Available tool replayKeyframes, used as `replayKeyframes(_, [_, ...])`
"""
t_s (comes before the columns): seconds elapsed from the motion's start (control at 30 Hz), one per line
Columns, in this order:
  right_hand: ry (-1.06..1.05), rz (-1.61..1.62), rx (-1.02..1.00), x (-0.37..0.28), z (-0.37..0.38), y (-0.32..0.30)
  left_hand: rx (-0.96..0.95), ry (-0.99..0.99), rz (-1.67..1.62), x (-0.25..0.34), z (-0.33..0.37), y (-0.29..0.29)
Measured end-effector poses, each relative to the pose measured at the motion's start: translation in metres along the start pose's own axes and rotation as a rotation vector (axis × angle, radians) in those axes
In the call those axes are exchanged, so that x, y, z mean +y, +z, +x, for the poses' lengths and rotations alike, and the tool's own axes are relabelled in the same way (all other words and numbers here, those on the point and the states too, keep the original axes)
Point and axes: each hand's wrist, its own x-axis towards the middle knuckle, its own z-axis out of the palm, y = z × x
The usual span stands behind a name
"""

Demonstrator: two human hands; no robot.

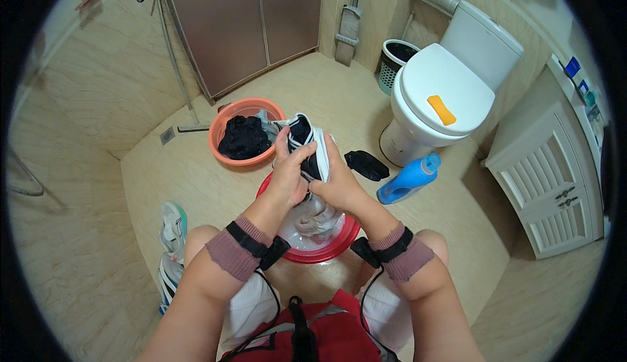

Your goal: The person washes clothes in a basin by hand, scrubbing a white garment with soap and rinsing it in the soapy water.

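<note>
While the left hand (289, 174) and right hand (337, 182) clasp the black-and-white shoe (320, 154) from either side above the round red basin (313, 256), a slick grip could drop it, splashing cloudy water (297, 239). It seems smooth-edged and cloth-topped; its lower end is mostly hidden.
</note>
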Motion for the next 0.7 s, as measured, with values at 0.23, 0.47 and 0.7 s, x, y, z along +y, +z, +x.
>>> replayKeyframes(0.23, [-0.012,-0.202,-0.006,-0.051,-0.021,-0.011,-0.146,-0.375,-0.209,0.013,0.003,-0.006])
replayKeyframes(0.47, [-0.141,-0.122,-0.005,-0.059,-0.027,-0.015,-0.125,-0.367,-0.191,0.019,0.005,-0.003])
replayKeyframes(0.7, [-0.155,-0.053,-0.026,-0.065,-0.029,-0.016,-0.195,-0.364,-0.297,0.02,0.011,-0.005])
